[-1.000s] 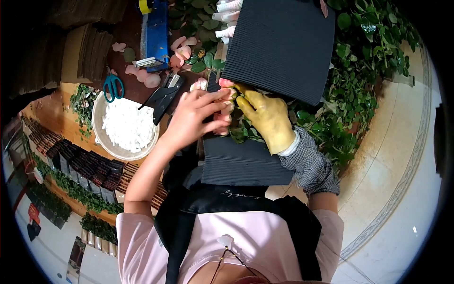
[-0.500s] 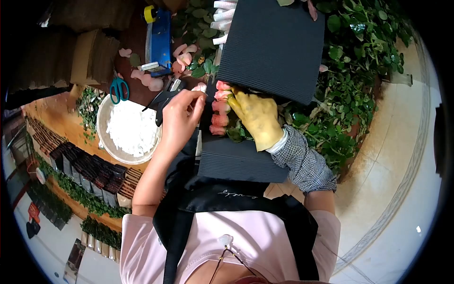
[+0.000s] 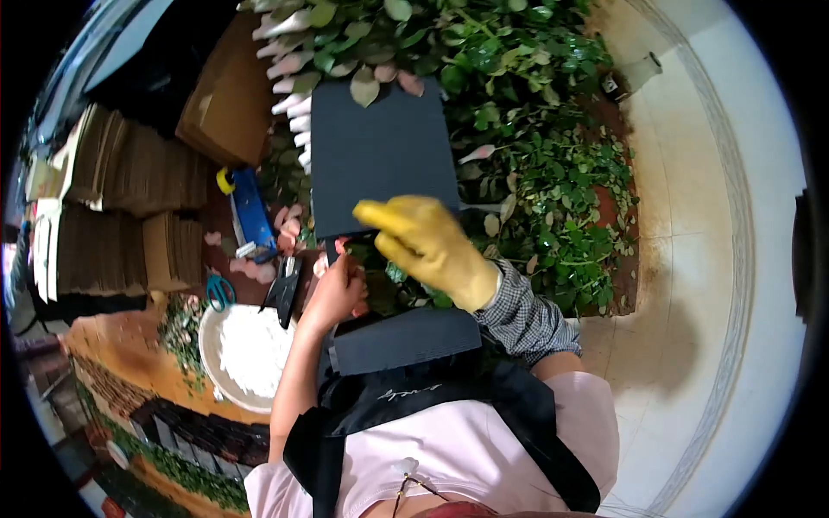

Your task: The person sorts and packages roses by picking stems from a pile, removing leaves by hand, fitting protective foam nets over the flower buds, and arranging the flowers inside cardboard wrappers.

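Note:
Pink-red roses (image 3: 339, 247) lie between an upper dark corrugated board (image 3: 380, 164) and a lower board flap (image 3: 406, 341); most of them are hidden. My bare left hand (image 3: 338, 292) is at the left end of the roses, its fingers curled inward. What those fingers hold, if anything, is covered by the hand. My right hand (image 3: 427, 246), in a yellow glove, hovers over the near edge of the upper board. Its fingers are stretched forward with the thumb apart, and nothing shows in them. Leafy stems show beneath the glove.
Left stands a bowl (image 3: 207, 345) of white pieces, with teal-handled scissors (image 3: 220, 292) and a black tool (image 3: 283, 289) nearby. Behind are a blue tape dispenser (image 3: 250, 211) and cardboard stacks (image 3: 104, 233). White-sleeved buds (image 3: 289, 65) and leafy stems (image 3: 518, 86) lie behind and right.
My right hand has lifted off the roses and stretched its fingers over the upper board. My left hand has come in against the roses. The lower flap is tilted up, and the view has shifted.

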Motion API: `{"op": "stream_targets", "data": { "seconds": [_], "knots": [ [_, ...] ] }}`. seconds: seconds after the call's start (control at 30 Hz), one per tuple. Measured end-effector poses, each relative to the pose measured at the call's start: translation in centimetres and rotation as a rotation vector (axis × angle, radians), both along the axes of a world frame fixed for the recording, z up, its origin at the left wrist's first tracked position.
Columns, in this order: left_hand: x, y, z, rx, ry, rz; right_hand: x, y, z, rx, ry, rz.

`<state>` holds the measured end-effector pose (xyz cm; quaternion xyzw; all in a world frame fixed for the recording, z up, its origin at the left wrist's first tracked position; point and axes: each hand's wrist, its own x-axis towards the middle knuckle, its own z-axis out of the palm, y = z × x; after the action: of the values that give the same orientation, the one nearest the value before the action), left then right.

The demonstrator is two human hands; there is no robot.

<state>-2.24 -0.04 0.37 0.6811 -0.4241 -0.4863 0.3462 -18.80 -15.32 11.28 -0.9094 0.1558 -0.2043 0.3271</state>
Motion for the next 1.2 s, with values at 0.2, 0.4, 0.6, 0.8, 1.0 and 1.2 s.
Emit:
{"op": "stream_targets", "data": {
  "seconds": [0.2, 0.4, 0.6, 0.8, 1.0, 1.2],
  "knots": [
    [0.5, -0.1, -1.1, 0.056, 0.095, -0.037, -3.4, -6.2, -3.6, 0.797, 0.020, -0.577],
    [0.3, 0.0, -0.8, 0.090, 0.183, 0.026, -6.5, -4.4, 0.2, 0.429, -0.606, -0.379],
    [2.7, -0.1, -4.8, -0.192, -0.424, -0.426, -6.0, -4.6, 1.7, 0.954, 0.040, 0.354],
    [3.1, 2.3, -2.5, -0.170, 0.077, -0.001, 0.4, -2.3, -7.2, 0.316, 0.406, 0.390],
    [12.9, 10.5, 2.1, -0.323, -0.684, 0.552, -1.4, 3.7, -10.2, -0.530, 0.623, 0.298],
    [26.6, 12.4, 1.6, -0.114, -1.113, 0.767, -0.3, 4.7, -8.1, -0.428, 0.740, 0.247]
  ]
}}
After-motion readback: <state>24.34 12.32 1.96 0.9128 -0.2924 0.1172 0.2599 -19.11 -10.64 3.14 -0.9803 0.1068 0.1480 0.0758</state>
